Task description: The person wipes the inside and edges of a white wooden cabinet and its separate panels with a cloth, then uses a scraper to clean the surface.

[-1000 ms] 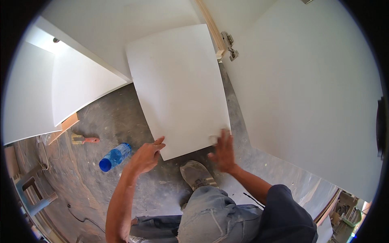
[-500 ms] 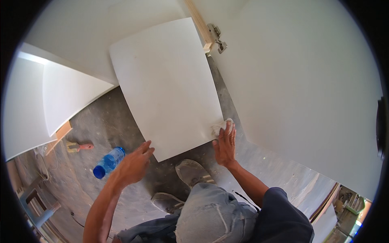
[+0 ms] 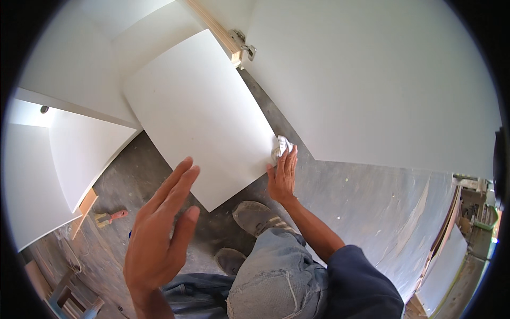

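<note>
A flat white panel (image 3: 204, 117) lies in front of me, its near corner pointing toward my shoes. My right hand (image 3: 282, 178) presses a crumpled white cloth (image 3: 281, 148) against the panel's right edge, close to the near right corner. Raised nearer to the camera, my left hand (image 3: 162, 228) has its fingers stretched out and thumb apart, with nothing in it. It covers part of the floor left of the panel, and only a sliver of the blue bottle shows beside it.
A large white board (image 3: 372, 85) with a metal hinge (image 3: 245, 45) beside it stands to the right. White cabinet panels (image 3: 79, 154) rise on the left. A red-handled brush (image 3: 110, 217) lies on the grey floor (image 3: 361, 204). My shoes (image 3: 255, 218) are just below the panel.
My left hand has lifted from near the panel's left edge toward the camera, now hiding most of the bottle. My right hand and the cloth have moved slightly up along the right edge. The view has turned.
</note>
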`<state>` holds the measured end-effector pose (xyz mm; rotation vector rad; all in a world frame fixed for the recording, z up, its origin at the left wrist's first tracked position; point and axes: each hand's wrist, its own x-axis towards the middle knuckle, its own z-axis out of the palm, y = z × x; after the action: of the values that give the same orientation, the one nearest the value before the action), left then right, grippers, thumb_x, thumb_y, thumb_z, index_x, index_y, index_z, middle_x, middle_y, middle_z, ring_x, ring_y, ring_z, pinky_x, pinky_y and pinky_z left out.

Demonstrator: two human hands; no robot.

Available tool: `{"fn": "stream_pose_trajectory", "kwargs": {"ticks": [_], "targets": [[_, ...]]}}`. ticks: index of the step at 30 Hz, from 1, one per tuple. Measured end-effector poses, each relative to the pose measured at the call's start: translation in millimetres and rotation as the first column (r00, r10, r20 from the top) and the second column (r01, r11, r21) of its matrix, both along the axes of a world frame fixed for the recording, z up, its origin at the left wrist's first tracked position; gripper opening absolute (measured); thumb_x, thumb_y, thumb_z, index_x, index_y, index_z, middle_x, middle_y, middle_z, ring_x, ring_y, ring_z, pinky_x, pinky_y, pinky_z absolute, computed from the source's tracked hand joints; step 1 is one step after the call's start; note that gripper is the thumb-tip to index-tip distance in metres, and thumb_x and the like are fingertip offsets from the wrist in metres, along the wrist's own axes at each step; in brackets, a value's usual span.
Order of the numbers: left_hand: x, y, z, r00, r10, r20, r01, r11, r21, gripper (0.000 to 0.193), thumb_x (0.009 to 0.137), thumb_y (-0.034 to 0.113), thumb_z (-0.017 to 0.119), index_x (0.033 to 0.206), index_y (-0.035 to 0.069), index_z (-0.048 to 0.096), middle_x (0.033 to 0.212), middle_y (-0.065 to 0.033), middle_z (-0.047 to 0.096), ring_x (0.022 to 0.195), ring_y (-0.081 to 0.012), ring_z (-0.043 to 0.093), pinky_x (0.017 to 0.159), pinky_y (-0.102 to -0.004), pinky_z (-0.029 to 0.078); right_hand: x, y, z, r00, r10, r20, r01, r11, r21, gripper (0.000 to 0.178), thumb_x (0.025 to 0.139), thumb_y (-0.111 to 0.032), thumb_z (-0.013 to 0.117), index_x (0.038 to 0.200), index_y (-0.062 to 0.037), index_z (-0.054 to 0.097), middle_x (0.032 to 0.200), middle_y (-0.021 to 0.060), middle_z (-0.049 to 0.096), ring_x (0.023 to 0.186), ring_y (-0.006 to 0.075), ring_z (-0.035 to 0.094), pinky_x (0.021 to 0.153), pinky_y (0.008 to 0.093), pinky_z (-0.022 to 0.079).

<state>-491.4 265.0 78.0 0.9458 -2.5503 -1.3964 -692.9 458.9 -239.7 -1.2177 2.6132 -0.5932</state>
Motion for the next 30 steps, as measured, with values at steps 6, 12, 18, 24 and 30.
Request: {"fn": "stream_pose_trajectory", "kwargs": {"ticks": [6, 12, 18, 24, 30], "targets": [[51.7, 5.6, -26.7, 0.994, 0.064, 0.093, -0.049, 0.987, -0.154, 0.049, 0.101, 0.016, 0.058, 0.147, 0.0, 0.054, 0.15, -0.0235, 0.055, 0.139, -0.0442, 0.052, 0.114, -0.0483, 0.041, 63.9, 3.9, 25.8, 0.966, 0.232, 0.117, -0.242, 0.968, 0.074, 0.087, 0.1, -0.039, 0.06, 0.152, 0.0206, 0.023, 0.165, 0.0389, -0.003, 0.154, 0.057, -0.001, 0.126, 0.0602, 0.009], [69.7, 0.0, -21.5, 0.995, 0.076, 0.065, -0.061, 0.975, -0.214, 0.049, 0.103, 0.019, 0.057, 0.149, 0.003, 0.053, 0.15, -0.0245, 0.055, 0.138, -0.0443, 0.053, 0.114, -0.0489, 0.041, 17.6, -10.9, 11.8, 0.996, 0.078, -0.053, -0.077, 0.997, 0.024, 0.081, 0.103, -0.039, 0.054, 0.151, 0.0193, 0.025, 0.166, 0.0384, 0.003, 0.155, 0.0549, 0.0, 0.127, 0.0601, 0.007], [88.6, 2.1, -25.0, 0.985, 0.133, 0.106, -0.101, 0.958, -0.269, 0.051, 0.103, 0.02, 0.058, 0.151, 0.004, 0.05, 0.153, -0.0236, 0.051, 0.139, -0.0444, 0.052, 0.113, -0.0494, 0.042, 76.5, -4.6, 37.9, 0.891, 0.433, 0.135, -0.449, 0.886, 0.12, 0.089, 0.104, -0.049, 0.049, 0.153, 0.0194, 0.022, 0.165, 0.0394, -0.002, 0.154, 0.0564, -0.002, 0.127, 0.0594, 0.009], [98.6, 10.3, -23.2, 0.978, 0.151, 0.146, -0.11, 0.96, -0.259, 0.055, 0.103, 0.025, 0.057, 0.153, 0.005, 0.048, 0.155, -0.0229, 0.05, 0.142, -0.045, 0.048, 0.117, -0.051, 0.038, 39.6, -17.9, 10.4, 0.998, 0.059, 0.011, -0.058, 0.996, -0.067, 0.096, 0.103, -0.05, 0.053, 0.152, 0.0232, 0.014, 0.162, 0.0445, -0.001, 0.152, 0.0598, -0.003, 0.126, 0.0622, 0.006], [108.5, 2.7, -24.8, 0.987, 0.134, 0.09, -0.105, 0.956, -0.273, 0.056, 0.104, 0.028, 0.057, 0.154, 0.006, 0.046, 0.155, -0.0232, 0.049, 0.142, -0.0449, 0.048, 0.117, -0.0514, 0.038, 55.0, -3.7, 37.4, 0.76, 0.617, 0.206, -0.636, 0.771, 0.036, 0.087, 0.102, -0.05, 0.05, 0.152, 0.0183, 0.029, 0.165, 0.0386, 0.007, 0.155, 0.0549, 0.002, 0.128, 0.0575, 0.005]]}}
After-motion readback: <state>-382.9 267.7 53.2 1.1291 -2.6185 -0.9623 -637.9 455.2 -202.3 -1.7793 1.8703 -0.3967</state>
